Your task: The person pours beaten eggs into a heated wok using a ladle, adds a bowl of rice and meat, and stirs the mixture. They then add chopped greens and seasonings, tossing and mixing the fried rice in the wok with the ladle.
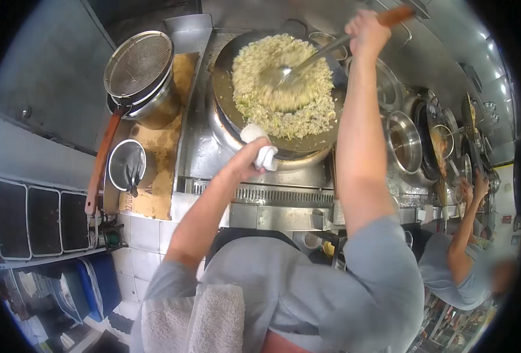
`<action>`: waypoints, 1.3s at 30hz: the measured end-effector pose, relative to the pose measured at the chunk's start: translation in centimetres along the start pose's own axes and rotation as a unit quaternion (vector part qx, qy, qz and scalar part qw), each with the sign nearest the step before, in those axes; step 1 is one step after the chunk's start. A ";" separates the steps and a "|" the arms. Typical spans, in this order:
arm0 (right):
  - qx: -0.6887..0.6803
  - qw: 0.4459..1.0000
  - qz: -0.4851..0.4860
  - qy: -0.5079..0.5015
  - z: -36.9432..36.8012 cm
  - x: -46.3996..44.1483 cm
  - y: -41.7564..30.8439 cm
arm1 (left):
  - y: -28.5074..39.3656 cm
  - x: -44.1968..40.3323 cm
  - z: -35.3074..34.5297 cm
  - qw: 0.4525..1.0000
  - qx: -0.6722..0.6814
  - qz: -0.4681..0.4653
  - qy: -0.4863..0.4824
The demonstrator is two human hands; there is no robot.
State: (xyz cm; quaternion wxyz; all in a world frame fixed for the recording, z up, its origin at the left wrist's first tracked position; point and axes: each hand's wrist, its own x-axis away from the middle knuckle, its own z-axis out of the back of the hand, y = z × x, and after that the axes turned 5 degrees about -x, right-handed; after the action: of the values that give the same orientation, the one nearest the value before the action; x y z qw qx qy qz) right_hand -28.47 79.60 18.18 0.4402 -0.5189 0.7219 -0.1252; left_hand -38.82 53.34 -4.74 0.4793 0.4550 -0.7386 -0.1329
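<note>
A large wok (223, 100) sits over the burner with a heap of fried rice (281, 120) mixed with green bits. My right hand (367, 35) is closed around the long-handled ladle (325, 50), near its wooden grip. The ladle's head is down in the rice, and both are smeared by motion there. My left hand (250, 163) is closed on a folded white cloth (266, 156) at the wok's near edge. Whatever part of the wok lies beneath the cloth is hidden.
At the left, a wire strainer (140, 65) rests on a metal pot (160, 109), beside a small metal container (125, 156) with utensils. To the right stand a steel pot (404, 141) and further pans. A co-worker (458, 259) reaches toward the stove there.
</note>
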 end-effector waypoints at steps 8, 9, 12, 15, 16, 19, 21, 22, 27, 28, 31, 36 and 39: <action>0.159 0.985 0.059 0.039 -1.1 7.2 -4.0 | -2.5 2.1 -4.7 0.982 0.138 -0.057 0.112; 0.104 0.993 0.010 0.055 -1.5 4.3 -3.8 | -3.5 6.0 -6.8 0.982 0.133 -0.070 0.110; 0.048 0.998 -0.040 0.001 -2.8 1.1 -11.1 | -6.3 11.7 -7.3 0.975 0.154 -0.122 0.102; 0.164 0.986 0.023 -0.002 -2.4 11.1 -12.8 | -2.7 6.1 -6.1 0.985 0.141 -0.087 0.053; 0.185 0.981 0.059 0.024 -1.7 11.4 -9.2 | -4.4 1.6 -2.4 0.978 -0.043 -0.200 0.036; 0.232 0.966 0.082 0.081 -1.5 6.3 -7.9 | -7.6 7.2 -5.5 0.979 0.140 -0.120 0.090; 0.043 0.999 -0.015 0.015 -1.8 3.9 -12.5 | -9.4 14.1 -7.5 0.981 0.117 -0.113 0.105; 0.060 0.998 -0.014 0.016 -1.7 4.7 -14.5 | -9.6 13.5 -6.7 0.982 0.120 -0.104 0.103; 0.243 0.945 0.187 0.111 -0.6 14.8 -9.7 | -4.3 2.4 -5.0 0.984 0.032 -0.161 0.066; 0.271 0.959 0.038 0.078 1.1 11.7 -6.7 | -3.3 3.9 -7.3 0.975 0.146 -0.125 0.109; 0.272 0.952 -0.020 -0.140 0.4 2.8 -12.6 | -9.1 10.2 -5.7 0.973 0.150 -0.123 0.121; 0.069 0.976 0.004 -0.206 1.3 16.4 -14.7 | -3.0 5.2 -3.6 0.968 -0.175 -0.177 0.007; 0.177 0.976 0.110 -0.067 2.1 16.4 -7.3 | -4.9 4.2 -5.0 0.986 0.068 -0.114 0.102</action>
State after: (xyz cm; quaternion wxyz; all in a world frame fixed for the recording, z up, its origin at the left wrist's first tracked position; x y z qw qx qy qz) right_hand -23.38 63.00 13.31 0.5836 -0.3574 0.7099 -0.1665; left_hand -32.55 48.44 -2.88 0.5015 0.5792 -0.6364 -0.0895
